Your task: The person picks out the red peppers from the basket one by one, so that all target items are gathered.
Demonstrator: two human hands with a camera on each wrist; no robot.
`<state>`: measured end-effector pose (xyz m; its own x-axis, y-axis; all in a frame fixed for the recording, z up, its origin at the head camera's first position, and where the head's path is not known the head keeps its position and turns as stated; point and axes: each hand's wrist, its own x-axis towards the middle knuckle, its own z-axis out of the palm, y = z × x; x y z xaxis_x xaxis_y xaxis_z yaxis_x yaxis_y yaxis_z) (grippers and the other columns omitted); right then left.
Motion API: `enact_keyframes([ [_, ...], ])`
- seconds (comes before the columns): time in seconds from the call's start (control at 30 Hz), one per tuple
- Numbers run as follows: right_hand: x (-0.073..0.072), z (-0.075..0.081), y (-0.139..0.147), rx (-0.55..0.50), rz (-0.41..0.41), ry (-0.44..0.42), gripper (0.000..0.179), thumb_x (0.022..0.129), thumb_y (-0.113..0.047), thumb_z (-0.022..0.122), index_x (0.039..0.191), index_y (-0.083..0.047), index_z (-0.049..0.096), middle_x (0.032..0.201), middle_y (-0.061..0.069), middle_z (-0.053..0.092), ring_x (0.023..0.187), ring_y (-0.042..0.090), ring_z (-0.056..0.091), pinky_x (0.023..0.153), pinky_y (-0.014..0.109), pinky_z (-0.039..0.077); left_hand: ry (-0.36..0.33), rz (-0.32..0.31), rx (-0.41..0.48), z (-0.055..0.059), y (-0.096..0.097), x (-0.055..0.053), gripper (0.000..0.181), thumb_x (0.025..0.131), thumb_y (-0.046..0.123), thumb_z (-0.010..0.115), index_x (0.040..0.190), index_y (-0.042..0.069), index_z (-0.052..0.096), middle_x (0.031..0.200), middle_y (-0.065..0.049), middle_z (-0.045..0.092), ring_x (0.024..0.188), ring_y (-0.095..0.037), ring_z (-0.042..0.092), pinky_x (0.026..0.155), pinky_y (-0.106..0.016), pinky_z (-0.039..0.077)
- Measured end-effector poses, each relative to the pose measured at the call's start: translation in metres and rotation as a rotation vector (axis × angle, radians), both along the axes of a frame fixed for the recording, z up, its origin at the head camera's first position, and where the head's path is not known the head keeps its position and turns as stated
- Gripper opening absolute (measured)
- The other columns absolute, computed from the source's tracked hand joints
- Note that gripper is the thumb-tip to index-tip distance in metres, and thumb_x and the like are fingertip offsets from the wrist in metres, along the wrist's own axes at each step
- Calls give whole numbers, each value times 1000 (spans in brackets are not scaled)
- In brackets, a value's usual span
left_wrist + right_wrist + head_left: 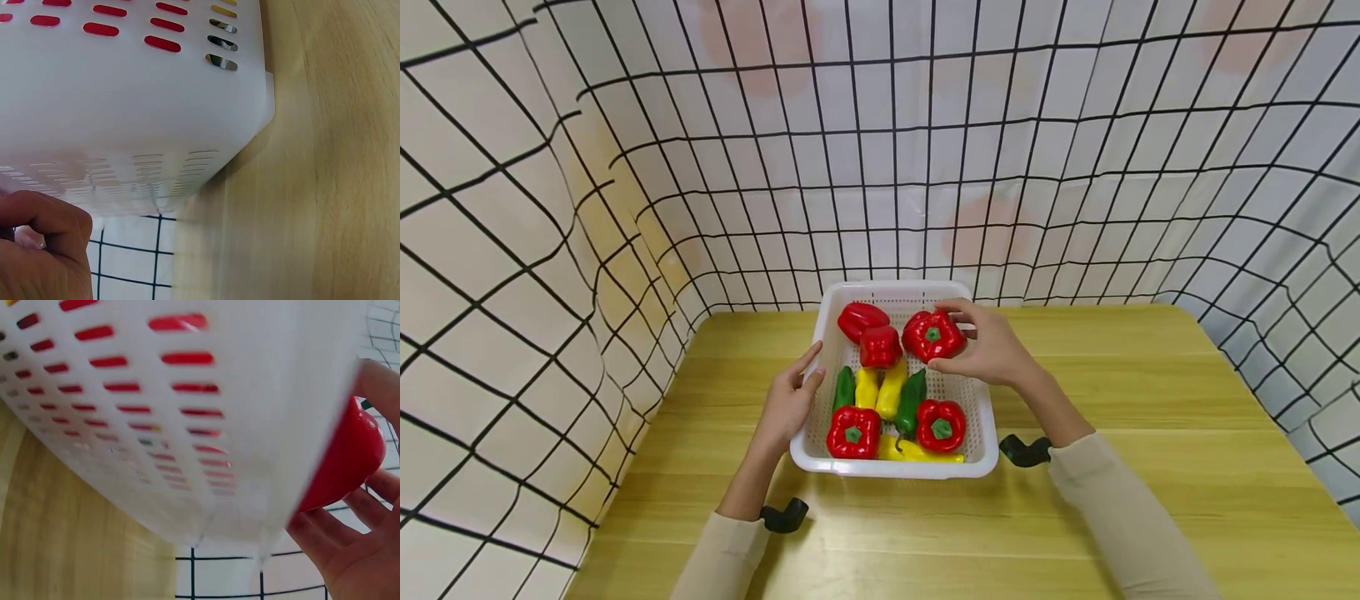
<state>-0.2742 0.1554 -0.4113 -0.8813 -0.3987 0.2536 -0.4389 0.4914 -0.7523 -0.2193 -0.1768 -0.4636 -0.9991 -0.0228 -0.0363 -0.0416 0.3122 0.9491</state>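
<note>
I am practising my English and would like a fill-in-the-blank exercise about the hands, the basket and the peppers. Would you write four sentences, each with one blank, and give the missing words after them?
1. The right hand holds a ____ bell pepper.
2. The basket that the left hand touches is ____ in colour.
3. The number of green peppers in it is ____.
4. The long pepper lying crosswise near the front rim is ____ in colour.

Missing words: red; white; two; yellow.
</note>
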Motion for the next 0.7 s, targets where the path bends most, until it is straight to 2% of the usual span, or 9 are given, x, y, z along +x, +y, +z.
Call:
enact_keyframes([
  [0.1, 0, 3, 8, -32, -17, -4, 82, 75, -29, 93, 144, -9, 53, 142, 12, 59, 127, 35, 59, 105, 56, 54, -2, -1, 1, -1, -1, 0, 48, 107, 31, 55, 154, 40, 47, 132, -24, 66, 98, -32, 70, 80, -44, 65],
  [0.3, -3, 4, 31, -79, -92, -34, 81, 79, -29, 90, 149, -14, 51, 147, 14, 54, 127, 42, 59, 100, 56, 57, -5, -8, 16, -3, -2, -1, 48, 107, 32, 55, 154, 40, 47, 136, -24, 64, 104, -34, 71, 82, -46, 65],
  [0.53, -6, 7, 57, -114, -195, -32, 78, 84, -30, 86, 151, -15, 49, 148, 14, 53, 129, 41, 57, 101, 57, 56, -19, -19, 38, -3, -2, -2, 48, 107, 34, 55, 154, 40, 46, 136, -25, 64, 107, -38, 70, 82, -49, 64],
  [0.6, -8, 7, 65, -125, -221, -31, 77, 85, -29, 85, 151, -13, 49, 150, 14, 52, 129, 40, 58, 100, 52, 57, -21, -18, 36, -3, -2, -2, 48, 108, 34, 55, 155, 39, 46, 136, -25, 64, 107, -38, 70, 82, -49, 64],
  [0.7, -11, 4, 76, -141, -257, -45, 76, 87, -30, 84, 152, -13, 49, 151, 15, 51, 129, 40, 58, 94, 34, 60, -30, -14, 31, -2, -2, -2, 49, 108, 34, 54, 155, 39, 45, 137, -25, 63, 107, -38, 70, 82, -48, 64],
])
